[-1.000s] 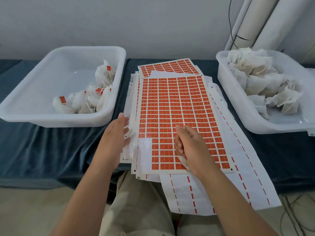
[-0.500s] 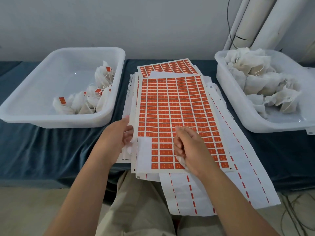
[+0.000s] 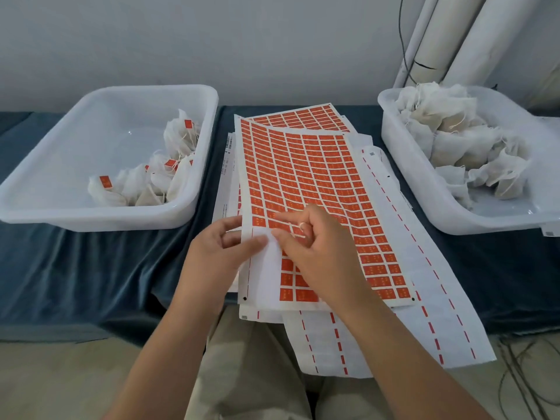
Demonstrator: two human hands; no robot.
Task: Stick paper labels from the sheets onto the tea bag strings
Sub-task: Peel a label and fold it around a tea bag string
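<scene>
The top sheet of orange labels (image 3: 318, 177) lies on a stack of sheets in the middle of the table. My left hand (image 3: 221, 256) pinches its left edge, thumb on top, and the edge is lifted and curved. My right hand (image 3: 318, 253) rests on the sheet with its index finger and thumb at an orange label next to the bare strip. A thin white tea bag string (image 3: 300, 230) runs across its curled fingers; the bag itself is hidden under the hand. Tea bags with orange labels (image 3: 157, 183) lie in the left tub (image 3: 100, 221). Unlabelled tea bags (image 3: 460, 147) fill the right tub (image 3: 424, 192).
Used white backing sheets (image 3: 409, 313) with red dashes hang over the front edge of the blue cloth-covered table (image 3: 75, 268). White pipes (image 3: 439, 40) stand at the back right and cables (image 3: 527, 374) lie on the floor at the right. My lap is below the sheets.
My left hand has gone from lying beside the stack to pinching the top sheet's left edge and lifting it. My right hand has shifted left, its index finger and thumb reaching out to a label.
</scene>
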